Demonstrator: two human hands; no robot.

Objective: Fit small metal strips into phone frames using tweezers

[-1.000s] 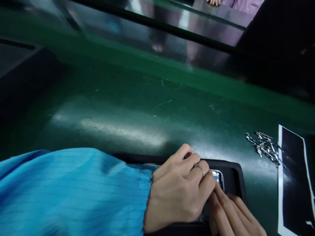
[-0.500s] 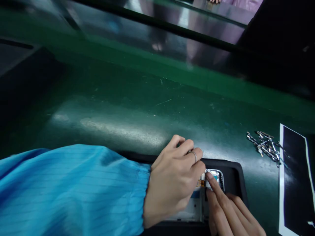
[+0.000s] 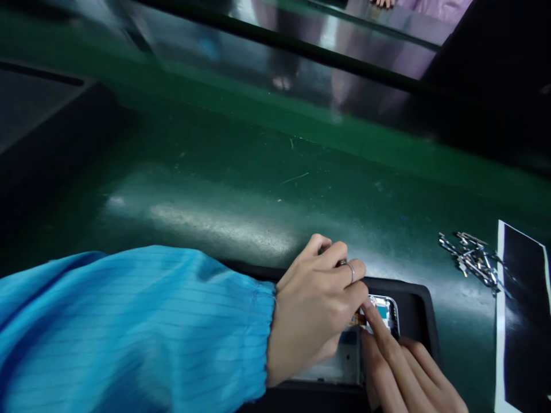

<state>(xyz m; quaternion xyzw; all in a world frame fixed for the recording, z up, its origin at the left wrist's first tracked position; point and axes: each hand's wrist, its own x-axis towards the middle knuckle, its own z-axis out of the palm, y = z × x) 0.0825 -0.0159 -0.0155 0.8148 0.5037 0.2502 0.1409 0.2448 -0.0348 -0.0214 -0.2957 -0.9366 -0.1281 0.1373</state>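
Observation:
An opened phone-like device (image 3: 344, 364) with a silver frame, an orange flex part and small metal parts lies in a black tray (image 3: 415, 307). My left hand (image 3: 322, 304), with a ring on one finger and a blue striped sleeve, rests over the device's upper part with its fingers curled; what its fingertips hold, if anything, is hidden. From the lower right my right hand (image 3: 398, 364) reaches in, its index finger extended onto the device beside my left fingertips. The other right fingers are bent and partly out of frame.
Several small metal parts (image 3: 473, 258) lie in a pile on the green table (image 3: 232, 155). A black sheet with a white border (image 3: 500, 344) is at the right. A dark case (image 3: 38, 103) stands at the left. Another person's hand (image 3: 383, 3) shows at the top.
The whole view has shifted slightly, so things appear a little further right. My right index fingertip is now closer against my left fingertips on the device.

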